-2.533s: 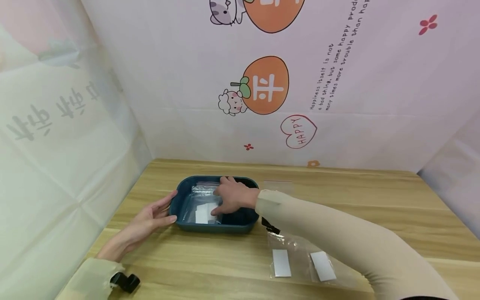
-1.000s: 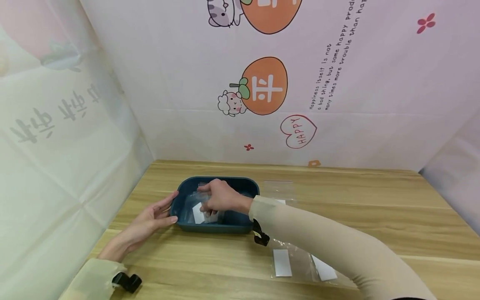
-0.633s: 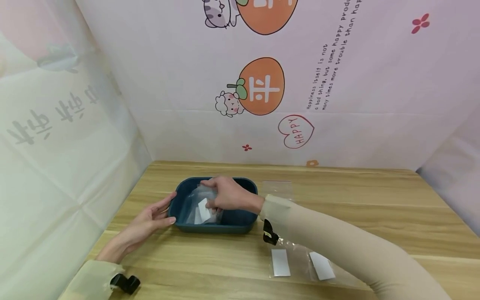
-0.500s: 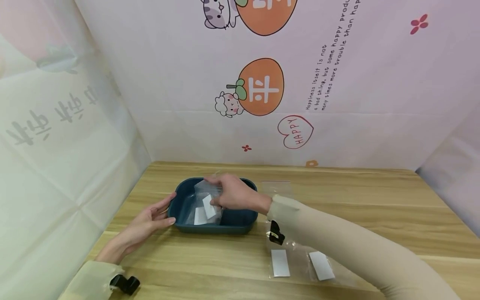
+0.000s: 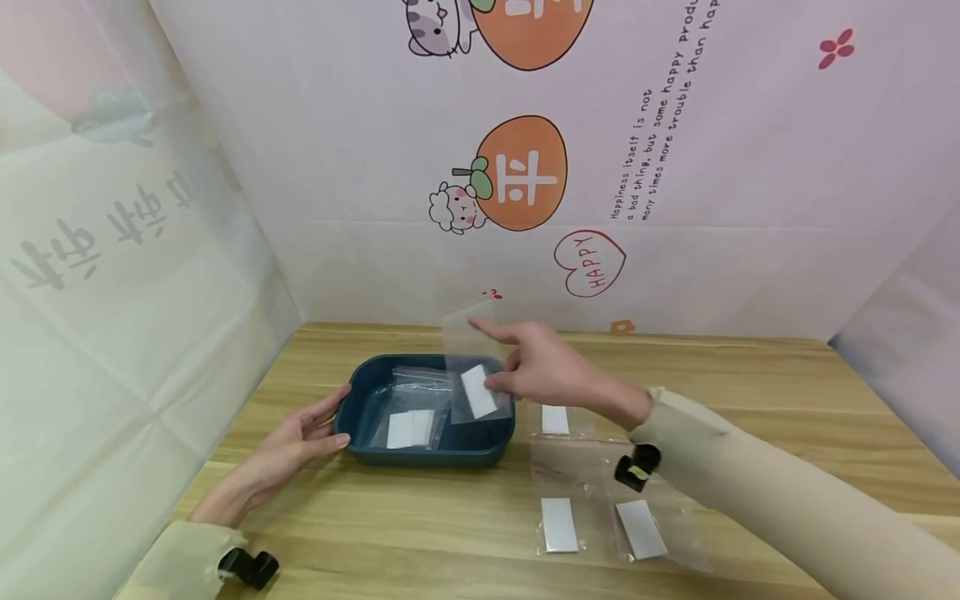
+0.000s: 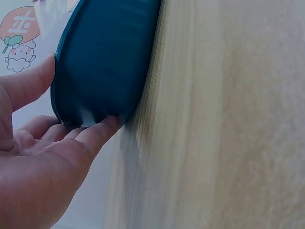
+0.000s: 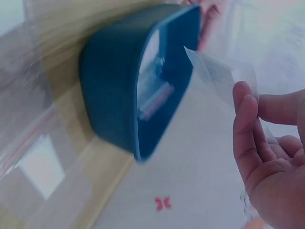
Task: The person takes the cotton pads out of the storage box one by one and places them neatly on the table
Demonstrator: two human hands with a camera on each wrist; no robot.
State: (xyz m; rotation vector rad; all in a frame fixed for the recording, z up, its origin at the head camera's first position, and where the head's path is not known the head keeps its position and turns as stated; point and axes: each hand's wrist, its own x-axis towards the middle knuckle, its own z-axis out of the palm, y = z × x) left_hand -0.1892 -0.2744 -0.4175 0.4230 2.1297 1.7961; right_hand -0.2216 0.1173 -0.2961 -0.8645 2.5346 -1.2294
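Note:
My right hand (image 5: 551, 367) pinches a clear zip-lock bag (image 5: 468, 350) with a white card inside and holds it up over the right part of a dark blue plastic bin (image 5: 442, 457). In the right wrist view, thumb and fingers meet on the bag (image 7: 214, 71). The left hand (image 5: 296, 442) holds the bin's left end, thumb on one side and fingers on the other; the left wrist view has the fingertips against the bin wall (image 6: 105, 52). More zip-lock bags (image 5: 416, 396) with white cards lie inside the bin, towards its left.
Right of the bin, several clear bags with white cards lie flat on the wooden table (image 5: 420, 533). One front bag's card (image 5: 558, 525) and another's (image 5: 642, 530) show plainly; a further card (image 5: 555, 419) is behind them. A printed cloth wall (image 5: 375, 167) rises at the back.
The right hand has picked a bag out of the bin, lifting it up and to the right. Two cards in bags show where it reached. The left hand keeps its place on the bin.

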